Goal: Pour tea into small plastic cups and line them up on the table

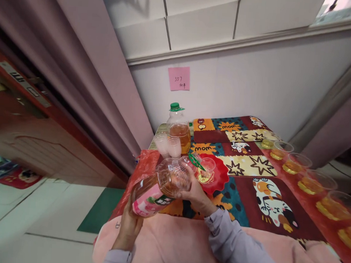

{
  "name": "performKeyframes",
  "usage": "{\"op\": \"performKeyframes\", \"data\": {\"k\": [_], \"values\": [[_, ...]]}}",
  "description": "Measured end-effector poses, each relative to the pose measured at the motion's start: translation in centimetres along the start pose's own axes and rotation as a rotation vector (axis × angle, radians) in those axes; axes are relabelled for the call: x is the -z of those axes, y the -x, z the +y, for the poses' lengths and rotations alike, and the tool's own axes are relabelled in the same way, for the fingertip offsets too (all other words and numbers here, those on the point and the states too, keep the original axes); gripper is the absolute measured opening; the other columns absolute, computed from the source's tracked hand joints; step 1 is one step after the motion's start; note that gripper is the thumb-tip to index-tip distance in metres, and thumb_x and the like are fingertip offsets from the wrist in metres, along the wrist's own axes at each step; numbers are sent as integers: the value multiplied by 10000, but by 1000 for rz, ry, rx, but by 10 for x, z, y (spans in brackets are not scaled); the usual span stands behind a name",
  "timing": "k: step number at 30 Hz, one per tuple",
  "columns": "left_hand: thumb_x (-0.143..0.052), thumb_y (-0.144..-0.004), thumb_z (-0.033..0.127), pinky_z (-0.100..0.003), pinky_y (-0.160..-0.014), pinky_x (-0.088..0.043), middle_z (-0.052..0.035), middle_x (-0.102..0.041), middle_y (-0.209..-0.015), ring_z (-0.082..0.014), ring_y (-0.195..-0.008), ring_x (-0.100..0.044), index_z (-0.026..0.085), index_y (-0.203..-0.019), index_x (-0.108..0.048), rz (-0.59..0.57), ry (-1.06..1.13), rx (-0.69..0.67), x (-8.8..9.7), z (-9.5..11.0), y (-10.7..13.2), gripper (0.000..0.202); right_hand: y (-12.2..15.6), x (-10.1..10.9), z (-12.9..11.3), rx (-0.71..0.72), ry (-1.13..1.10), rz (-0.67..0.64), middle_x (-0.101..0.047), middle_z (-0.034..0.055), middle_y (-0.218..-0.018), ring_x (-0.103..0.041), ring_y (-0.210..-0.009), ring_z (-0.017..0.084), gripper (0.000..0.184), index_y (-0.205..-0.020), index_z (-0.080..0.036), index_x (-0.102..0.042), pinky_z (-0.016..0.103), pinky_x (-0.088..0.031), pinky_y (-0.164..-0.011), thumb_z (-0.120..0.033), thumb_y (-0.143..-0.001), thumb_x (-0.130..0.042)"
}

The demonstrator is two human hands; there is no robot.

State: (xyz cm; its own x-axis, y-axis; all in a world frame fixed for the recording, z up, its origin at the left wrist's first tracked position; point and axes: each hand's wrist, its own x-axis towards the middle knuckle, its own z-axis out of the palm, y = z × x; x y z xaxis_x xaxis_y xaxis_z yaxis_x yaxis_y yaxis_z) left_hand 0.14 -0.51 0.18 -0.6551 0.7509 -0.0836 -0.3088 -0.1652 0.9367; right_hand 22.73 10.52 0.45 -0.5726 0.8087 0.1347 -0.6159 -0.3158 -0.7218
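Both hands hold a large clear plastic bottle (153, 196) with a pink label, tilted so its neck leans right over a red scalloped plate (220, 180). My left hand (129, 224) wraps its base, fingers mostly behind it. My right hand (197, 191) grips the shoulder near the neck. A green ring-like piece (196, 161) shows at the mouth. Just beyond stands a clear cup (208, 166) on the plate. Amber tint shows inside the bottle; whether liquid flows I cannot tell.
A second bottle (179, 134) of amber liquid with a green cap stands behind stacked clear cups (173, 147). Several cups of yellow liquid (308, 184) line the table's right edge. Patterned mats (239, 200) cover the table; a pink cloth (182, 240) lies in front.
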Motion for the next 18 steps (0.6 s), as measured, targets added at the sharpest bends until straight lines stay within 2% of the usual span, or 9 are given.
{"op": "performKeyframes", "data": {"k": [3,7,12,18], "values": [[-1066,-709,648,-531,-1252,-608,-103,-882,-1383,-409,-1528,-704,285,-1258,-881,16,20,17,3,0,0,683,1,-2,0,20,-3,18,-692,149,-1674,-716,-1535,402,1378,-1739,-368,-424,666,-508,-1350,-414,-598,-1196],[-1101,-656,634,-539,-1220,-633,-77,-897,-1327,-405,-1435,-766,295,-1187,-884,35,41,13,8,0,0,667,1,-5,1,21,-21,29,-721,130,-1648,-730,-1519,389,1341,-1705,-381,-441,659,-529,-1334,-408,-595,-1192],[-1156,-601,519,-507,-1221,-638,-54,-906,-1297,-401,-1393,-786,303,-1258,-877,23,85,5,5,6,1,745,1,-5,5,27,-36,96,-764,122,-1575,-733,-1510,383,1269,-1667,-357,-487,647,-499,-1359,-419,-605,-1180],[-1146,-622,542,-439,-1102,-700,-34,-901,-1300,-342,-1279,-826,327,-1271,-870,6,63,22,6,11,0,737,-1,-10,9,44,-66,96,-803,132,-1524,-763,-1460,400,1080,-1547,-313,-571,647,-541,-1323,-483,-651,-1150]]}}
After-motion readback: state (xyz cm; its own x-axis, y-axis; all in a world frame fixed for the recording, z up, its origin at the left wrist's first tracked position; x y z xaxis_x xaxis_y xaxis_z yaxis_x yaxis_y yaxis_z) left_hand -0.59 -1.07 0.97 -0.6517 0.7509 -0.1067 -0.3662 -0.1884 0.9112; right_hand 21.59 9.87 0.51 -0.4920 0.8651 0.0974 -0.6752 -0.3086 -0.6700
